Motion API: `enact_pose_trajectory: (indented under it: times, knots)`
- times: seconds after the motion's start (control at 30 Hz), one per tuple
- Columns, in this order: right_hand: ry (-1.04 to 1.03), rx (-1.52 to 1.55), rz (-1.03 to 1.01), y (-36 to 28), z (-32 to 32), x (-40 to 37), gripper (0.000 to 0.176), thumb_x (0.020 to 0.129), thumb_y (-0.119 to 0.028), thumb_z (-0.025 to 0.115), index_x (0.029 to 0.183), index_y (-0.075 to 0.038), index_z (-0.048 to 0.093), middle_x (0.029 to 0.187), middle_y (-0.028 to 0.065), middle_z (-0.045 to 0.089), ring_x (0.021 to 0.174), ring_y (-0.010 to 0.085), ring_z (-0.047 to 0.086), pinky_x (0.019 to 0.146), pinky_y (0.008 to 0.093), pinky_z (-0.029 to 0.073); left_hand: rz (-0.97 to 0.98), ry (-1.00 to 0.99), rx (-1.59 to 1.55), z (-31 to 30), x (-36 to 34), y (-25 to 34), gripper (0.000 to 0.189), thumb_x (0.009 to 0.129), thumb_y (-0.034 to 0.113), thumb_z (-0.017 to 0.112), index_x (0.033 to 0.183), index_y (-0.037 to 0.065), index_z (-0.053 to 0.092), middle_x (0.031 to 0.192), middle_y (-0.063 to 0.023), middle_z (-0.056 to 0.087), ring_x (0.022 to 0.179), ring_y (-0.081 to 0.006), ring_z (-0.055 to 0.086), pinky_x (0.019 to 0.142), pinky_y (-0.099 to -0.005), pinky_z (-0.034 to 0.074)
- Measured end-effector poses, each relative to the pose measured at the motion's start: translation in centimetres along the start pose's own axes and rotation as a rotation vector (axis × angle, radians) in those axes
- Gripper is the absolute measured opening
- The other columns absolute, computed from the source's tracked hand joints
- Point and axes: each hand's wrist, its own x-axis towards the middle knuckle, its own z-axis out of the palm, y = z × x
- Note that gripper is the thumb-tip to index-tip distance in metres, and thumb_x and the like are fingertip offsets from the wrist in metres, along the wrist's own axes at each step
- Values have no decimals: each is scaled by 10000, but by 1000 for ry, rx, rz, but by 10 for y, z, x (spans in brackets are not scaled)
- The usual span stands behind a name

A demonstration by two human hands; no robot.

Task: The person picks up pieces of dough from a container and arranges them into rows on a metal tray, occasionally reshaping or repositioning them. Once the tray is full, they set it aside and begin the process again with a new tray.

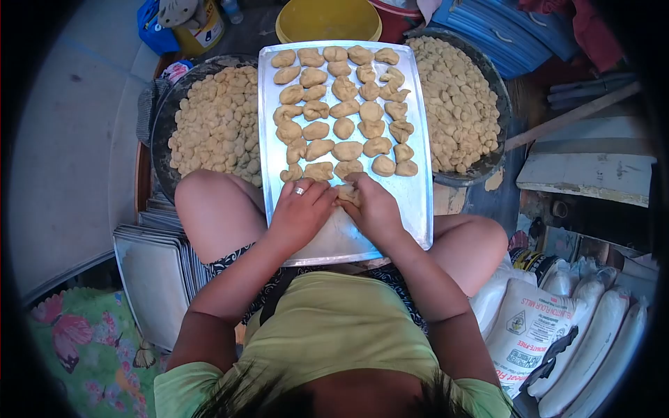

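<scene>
A silver baking tray [418, 209] lies across my lap, with rows of tan dough pieces [343, 128] over its far and middle parts. My left hand [301, 210], wearing a ring, is closed near the front row, its fingertips against a small piece of dough [348, 194]. On the other side of that piece, my right hand [375, 209] grips it between thumb and fingers. Both hands meet just above the tray's near half. Fingers partly hide the dough they hold.
Large dark basins of dough lumps stand left [212, 118] and right [456, 104] of the tray. A yellow round container [327, 21] is beyond it. Stacked metal trays [150, 285] lean at the left; a flour sack [526, 327] lies at the right.
</scene>
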Motion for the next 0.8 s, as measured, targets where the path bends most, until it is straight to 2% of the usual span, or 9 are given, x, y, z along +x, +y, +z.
enact_pose_trajectory:
  times: [0.23, 0.3, 0.33, 0.4, 0.5, 0.53, 0.7, 0.77, 0.8]
  knots:
    - [-5, -273, -352, 32, -31, -5, 307, 716, -109, 734, 1013, -118, 656, 1102, 101, 587, 857, 314, 598, 723, 396, 490, -29, 43, 54, 5, 7, 8, 416, 762, 201, 714, 1160, 124, 619, 1094, -30, 580, 1005, -238, 524, 853, -385, 381]
    - [-99, -240, -423, 38, -39, -5, 286, 735, -78, 704, 1015, -124, 669, 1018, 91, 602, 834, 302, 589, 701, 389, 479, 192, 0, 76, 11, 13, 13, 461, 760, 205, 714, 1202, 135, 602, 1059, -19, 586, 992, -230, 522, 860, -388, 374]
    - [-96, -238, -421, 41, -40, -7, 286, 735, -78, 704, 1015, -124, 669, 1018, 91, 602, 834, 302, 589, 701, 389, 479, 193, -6, 87, 21, 14, 12, 383, 752, 203, 719, 1117, 129, 632, 999, -6, 593, 965, -222, 528, 855, -388, 370]
    - [47, 52, -163, 49, -43, -12, 287, 737, -47, 678, 1015, -119, 673, 948, 80, 609, 806, 297, 574, 678, 391, 466, 135, -31, 82, 25, 16, 11, 329, 748, 188, 717, 1061, 122, 639, 978, -4, 595, 956, -220, 534, 851, -389, 370]
    - [136, -161, -204, 50, -42, -12, 280, 723, -44, 683, 997, -98, 670, 913, 77, 615, 832, 302, 584, 703, 392, 479, 49, -35, 90, 26, 20, 16, 233, 741, 152, 706, 961, 110, 643, 951, -12, 598, 940, -221, 542, 840, -392, 373]
    - [47, -177, -173, 53, -38, -13, 294, 699, -18, 691, 987, -75, 663, 933, 93, 619, 876, 306, 597, 740, 388, 489, 14, -8, 117, 24, 21, 18, 191, 738, 132, 698, 918, 105, 639, 945, -22, 597, 934, -224, 546, 834, -395, 375]
    - [91, -90, -283, 55, -54, -10, 281, 718, 7, 651, 991, -61, 649, 987, 109, 610, 898, 311, 596, 761, 400, 494, 72, -12, 68, 19, 28, 19, 293, 696, 91, 651, 988, 114, 661, 988, -28, 584, 970, -221, 545, 824, -396, 375]
    - [289, -100, -263, 91, -83, 5, 258, 745, -35, 657, 1002, -55, 642, 1016, 126, 610, 919, 318, 599, 777, 405, 499, 76, -25, 27, 21, 26, 20, 326, 691, 87, 656, 1015, 113, 661, 1035, -36, 578, 983, -232, 537, 830, -406, 374]
    - [350, -87, 9, 111, -97, 18, 262, 758, -77, 668, 1017, -56, 643, 1021, 142, 615, 932, 323, 602, 787, 411, 499, 61, -76, 35, 25, 21, 19, 377, 738, 146, 674, 1113, 121, 639, 1159, -44, 569, 1073, -238, 524, 879, -412, 373]
